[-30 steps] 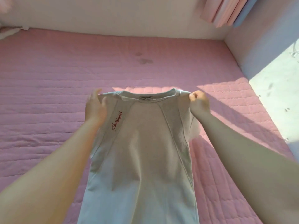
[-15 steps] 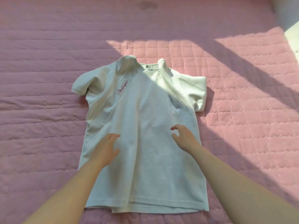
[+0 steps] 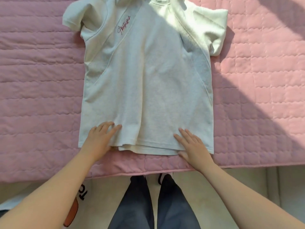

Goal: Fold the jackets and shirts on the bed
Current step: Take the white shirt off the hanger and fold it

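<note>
A light grey short-sleeved shirt [image 3: 148, 76] with red script on its chest lies spread flat on the pink quilted bed [image 3: 36, 90], collar away from me and cut off by the frame's top edge. My left hand [image 3: 100, 139] rests flat on the shirt's lower left hem with straight fingers. My right hand [image 3: 193, 146] presses flat on the lower right hem, thumb at the hem's edge. Both sleeves lie out to the sides.
The bed's near edge [image 3: 247, 166] runs across the lower part of the view. Below it are my legs in dark trousers [image 3: 153, 204] on a pale floor, and part of a printed item [image 3: 74, 212] at lower left. Sunlight falls across the bed's right side.
The shirt went from held up by its shoulders to lying flat on the bed. Both hands have slid down from its middle to the bottom hem, and my view has tilted down.
</note>
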